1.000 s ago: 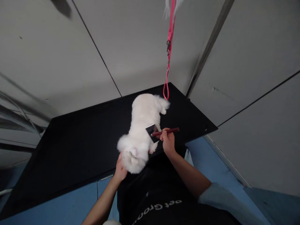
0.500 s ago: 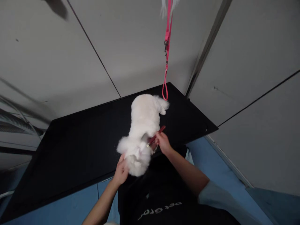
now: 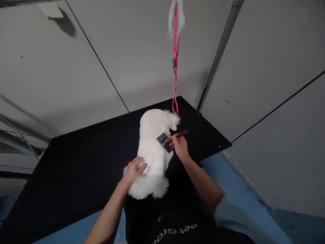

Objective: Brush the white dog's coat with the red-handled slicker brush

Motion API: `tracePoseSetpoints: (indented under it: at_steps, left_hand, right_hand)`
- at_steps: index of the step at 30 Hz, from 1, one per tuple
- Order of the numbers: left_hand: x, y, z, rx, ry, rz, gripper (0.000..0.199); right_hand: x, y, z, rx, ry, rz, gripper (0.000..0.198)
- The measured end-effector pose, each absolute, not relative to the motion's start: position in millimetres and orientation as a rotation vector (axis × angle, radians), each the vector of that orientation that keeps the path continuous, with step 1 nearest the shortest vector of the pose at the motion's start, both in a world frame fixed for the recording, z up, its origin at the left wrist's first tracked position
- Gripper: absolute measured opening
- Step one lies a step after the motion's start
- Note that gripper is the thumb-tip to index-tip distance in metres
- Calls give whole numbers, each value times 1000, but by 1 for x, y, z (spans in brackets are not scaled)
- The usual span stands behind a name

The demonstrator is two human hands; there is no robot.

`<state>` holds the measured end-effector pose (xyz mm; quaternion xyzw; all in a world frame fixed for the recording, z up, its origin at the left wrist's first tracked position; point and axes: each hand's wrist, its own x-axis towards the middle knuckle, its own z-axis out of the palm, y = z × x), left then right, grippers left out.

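A white fluffy dog (image 3: pixel 149 135) lies or stands on the black table (image 3: pixel 96 149), its fluffier end against the dark apron (image 3: pixel 177 210). My left hand (image 3: pixel 134 171) rests on the dog's fur near that end, thumb and fingers apart, gripping nothing. In my right hand (image 3: pixel 179 145) is a slicker brush by its dark red handle. The flat metal head of the slicker brush (image 3: pixel 162 138) is over the dog's back on the right side; whether its pins touch the fur I cannot tell.
A pink leash loop (image 3: pixel 175 98) hangs by the far end of the dog. Grey wall panels (image 3: pixel 101 44) stand behind the table and to the right. Grey ribbed hoses (image 3: pixel 12 145) run at the left. The floor (image 3: pixel 228 176) is blue.
My right hand has lifted the slicker brush from beside the dog's near end up to its back. My left hand has moved from the fluffy side onto the top. The view has shifted slightly.
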<state>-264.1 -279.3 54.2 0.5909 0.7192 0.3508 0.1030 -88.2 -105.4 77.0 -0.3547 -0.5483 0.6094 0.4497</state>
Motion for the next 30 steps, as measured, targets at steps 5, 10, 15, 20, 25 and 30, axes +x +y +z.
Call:
tracePoseSetpoints:
  at_steps: [5, 10, 15, 20, 25, 30]
  left_hand:
    - [-255, -307, 49, 1778, 2014, 1057, 20]
    - [-251, -317, 42, 1780, 1936, 1310, 13]
    - [-243, -319, 34, 1700, 1928, 1445, 14]
    - [-226, -317, 21, 1374, 2029, 1577, 31]
    - [-193, -311, 16, 1224, 2135, 1631, 30]
    - [-160, -306, 23, 1529, 2128, 1661, 14]
  right_hand:
    - [-83, -113, 82, -744, -1625, 1676, 26]
    - [-87, -111, 89, -884, -1476, 1450, 24]
    - [-87, -115, 86, -754, -1748, 1739, 23]
    - [-79, -103, 99, -878, -1446, 1423, 22]
    - [-72, -92, 109, -793, -1832, 1733, 18]
    - [-70, -73, 116, -911, -1676, 1433, 14]
